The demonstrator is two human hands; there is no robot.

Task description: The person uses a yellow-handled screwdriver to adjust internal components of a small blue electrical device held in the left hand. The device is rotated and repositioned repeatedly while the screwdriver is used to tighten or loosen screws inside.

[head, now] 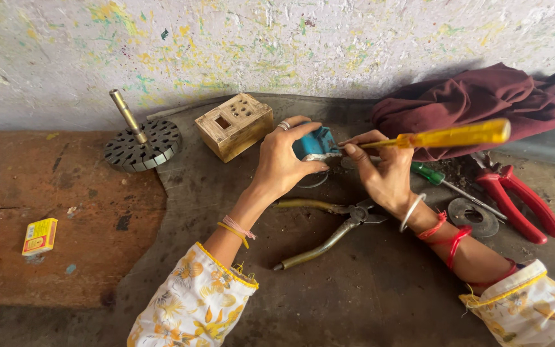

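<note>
The left hand (pixel 282 164) has its fingers wrapped around a small teal part (pixel 313 144), holding it just above the tabletop (pixel 367 289). The right hand (pixel 383 173) pinches a yellow-handled screwdriver (pixel 448 135), whose tip meets the part beside the left fingertips. Open pliers (pixel 332 228) lie below both wrists; red-handled pliers (pixel 521 202) rest beyond the right wrist.

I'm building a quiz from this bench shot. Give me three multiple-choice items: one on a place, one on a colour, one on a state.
1. Where do the grey metal pliers lie? A on the maroon cloth B on the mat below the hands C on the wooden block
2. The screwdriver in the right hand has a handle that is: A yellow B green C black
3. The left hand is: A empty B closed on a small teal part C flat on the mat

B, pliers under the wrists; A, handle is yellow; B, fingers wrap it.
</note>
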